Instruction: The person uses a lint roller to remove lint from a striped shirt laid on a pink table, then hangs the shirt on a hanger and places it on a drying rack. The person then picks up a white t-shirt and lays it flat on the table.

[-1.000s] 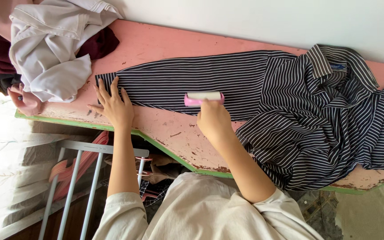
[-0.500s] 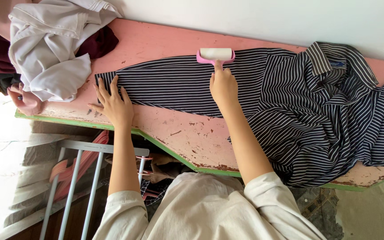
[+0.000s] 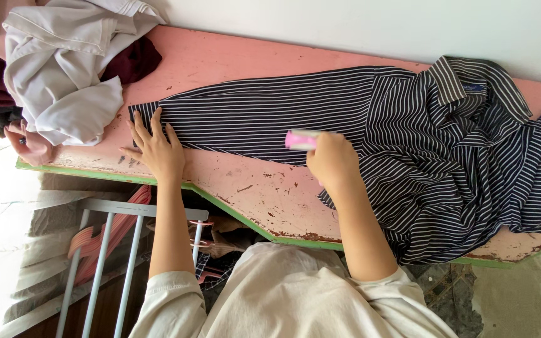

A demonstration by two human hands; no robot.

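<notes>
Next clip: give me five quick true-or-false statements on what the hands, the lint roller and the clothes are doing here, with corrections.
1. The left hand lies flat on the cuff end of the dark blue white-striped shirt. True.
2. The right hand is empty. False: it grips a pink-handled lint roller.
3. The roller rests on the shirt's collar. False: it sits on the spread-out sleeve, near that sleeve's lower edge.
4. A pile of pale grey clothes lies at the left end of the worn pink table. True.
5. The striped shirt hangs on a hanger. False: it lies on the table, its body bunched at the right.
</notes>
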